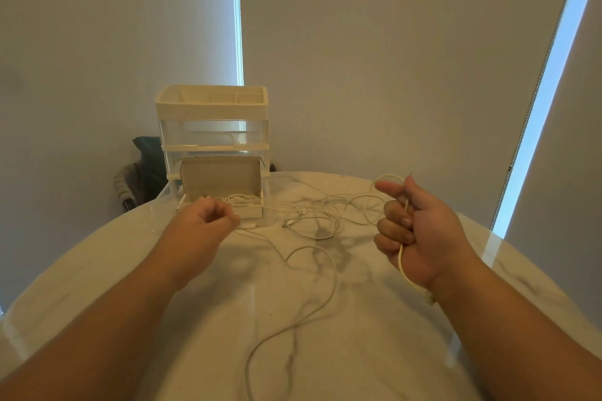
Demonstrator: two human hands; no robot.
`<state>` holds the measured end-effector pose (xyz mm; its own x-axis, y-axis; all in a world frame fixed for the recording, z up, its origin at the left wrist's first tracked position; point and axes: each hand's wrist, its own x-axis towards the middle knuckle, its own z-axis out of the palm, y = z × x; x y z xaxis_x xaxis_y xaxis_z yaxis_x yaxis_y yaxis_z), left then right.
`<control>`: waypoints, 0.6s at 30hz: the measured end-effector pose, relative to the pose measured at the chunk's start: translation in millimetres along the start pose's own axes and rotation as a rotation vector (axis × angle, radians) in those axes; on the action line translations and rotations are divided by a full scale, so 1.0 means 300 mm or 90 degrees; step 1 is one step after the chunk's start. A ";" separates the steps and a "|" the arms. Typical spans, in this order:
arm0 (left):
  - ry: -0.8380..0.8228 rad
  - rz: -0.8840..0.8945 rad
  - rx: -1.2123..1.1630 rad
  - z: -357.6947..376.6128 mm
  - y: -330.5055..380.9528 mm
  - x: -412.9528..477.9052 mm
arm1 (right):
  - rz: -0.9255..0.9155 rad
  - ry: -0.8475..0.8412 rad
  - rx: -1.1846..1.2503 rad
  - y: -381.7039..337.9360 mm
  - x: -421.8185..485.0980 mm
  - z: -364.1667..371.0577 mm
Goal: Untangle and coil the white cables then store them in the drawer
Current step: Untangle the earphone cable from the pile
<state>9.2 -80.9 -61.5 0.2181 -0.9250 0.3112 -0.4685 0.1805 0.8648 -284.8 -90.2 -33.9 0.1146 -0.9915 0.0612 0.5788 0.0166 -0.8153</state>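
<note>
White cables (312, 221) lie tangled across the middle of the marble table (342, 352). My right hand (420, 231) is raised at the right and grips one white cable, which loops above the fist and hangs below the wrist. My left hand (208, 221) is curled just in front of the open drawer (228, 202) and pinches a cable strand that trails toward me in a long loop (293, 329). The clear drawer unit (213, 137) stands at the table's far edge. Its bottom drawer is pulled out and holds a cardboard box with some cable inside.
A cream organiser tray (211, 101) tops the drawer unit. A chair with dark clothing (143, 169) stands behind the table at the left. Closed window blinds fill the background. The table's round edge curves away on both sides.
</note>
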 end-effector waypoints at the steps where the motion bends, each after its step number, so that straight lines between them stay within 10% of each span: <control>1: -0.037 0.011 0.024 0.004 0.003 -0.006 | 0.006 -0.010 -0.008 0.004 -0.003 0.003; 9: 0.038 0.183 0.057 0.081 0.127 -0.121 | 0.059 -0.202 -0.070 0.045 -0.047 0.049; 18: -0.164 0.225 -0.025 0.185 0.130 -0.163 | 0.187 -0.451 -0.188 0.101 -0.134 0.120</control>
<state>-67.3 -47.3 -64.9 -0.1735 -0.8561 0.4868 -0.4423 0.5093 0.7382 -242.6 -45.3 -40.4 0.7683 -0.6337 0.0899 0.2207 0.1304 -0.9666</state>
